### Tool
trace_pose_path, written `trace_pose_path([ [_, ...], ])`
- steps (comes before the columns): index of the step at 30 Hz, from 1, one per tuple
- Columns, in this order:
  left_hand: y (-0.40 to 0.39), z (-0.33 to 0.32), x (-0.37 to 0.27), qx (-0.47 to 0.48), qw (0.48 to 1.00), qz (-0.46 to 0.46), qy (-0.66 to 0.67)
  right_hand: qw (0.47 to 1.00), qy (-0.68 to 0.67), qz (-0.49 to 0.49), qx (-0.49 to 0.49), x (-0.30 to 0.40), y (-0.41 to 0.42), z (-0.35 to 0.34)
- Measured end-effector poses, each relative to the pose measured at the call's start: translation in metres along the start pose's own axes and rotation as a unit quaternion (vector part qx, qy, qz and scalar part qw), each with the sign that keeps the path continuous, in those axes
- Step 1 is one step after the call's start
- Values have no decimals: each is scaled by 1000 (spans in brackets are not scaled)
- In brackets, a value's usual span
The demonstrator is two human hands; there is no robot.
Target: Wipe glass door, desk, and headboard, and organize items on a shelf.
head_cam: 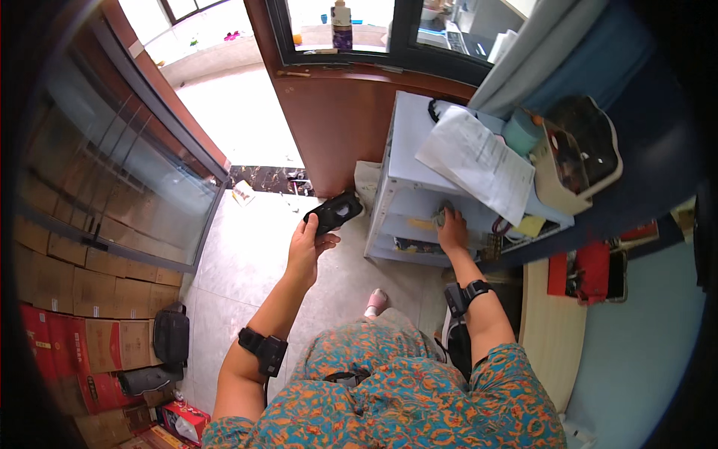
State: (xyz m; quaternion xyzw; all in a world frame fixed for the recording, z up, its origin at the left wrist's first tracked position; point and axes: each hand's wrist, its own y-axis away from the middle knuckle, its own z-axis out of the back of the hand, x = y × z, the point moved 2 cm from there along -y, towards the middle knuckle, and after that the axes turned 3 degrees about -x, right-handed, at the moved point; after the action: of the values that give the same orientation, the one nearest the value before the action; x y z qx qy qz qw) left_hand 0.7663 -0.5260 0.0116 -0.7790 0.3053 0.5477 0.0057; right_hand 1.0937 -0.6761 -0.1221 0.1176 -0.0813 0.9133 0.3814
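My left hand (305, 250) grips a black oblong object (335, 212) over the floor, left of the shelf unit. A shiny patch shows on the object's face; its exact kind is unclear. Inside the open front of the white shelf unit (387, 202), my right hand (453, 231) has its fingers closed around a small grey-green bundle (442, 213), perhaps cloth. Just beneath that hand lies a yellowish patch (422, 223) on the shelf board. A dark patterned item (418, 246) rests on the lower level. Printed paper sheets (477, 154) hang over the unit's top edge.
A cream basket (566, 163) and a teal container (521, 132) stand on the unit's top. Cardboard boxes (92, 289) are stacked at left, beside a glass-paned door (129, 168) and a black bag (171, 334). A torn wrapper (243, 192) lies near the doorway.
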Motion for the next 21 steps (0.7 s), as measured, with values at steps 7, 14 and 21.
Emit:
trace_pose_path([
  [7, -62, -41, -12, 2, 1000, -2, 5, 987, 13, 152, -53, 34, -15, -29],
  [14, -126, -84, -22, 33, 999, -7, -18, 971, -36, 234, -26, 32, -18, -21],
  [21, -196, -119, -27, 95, 993, -15, -68, 974, -65, 218, -9, 19, -9, -8],
])
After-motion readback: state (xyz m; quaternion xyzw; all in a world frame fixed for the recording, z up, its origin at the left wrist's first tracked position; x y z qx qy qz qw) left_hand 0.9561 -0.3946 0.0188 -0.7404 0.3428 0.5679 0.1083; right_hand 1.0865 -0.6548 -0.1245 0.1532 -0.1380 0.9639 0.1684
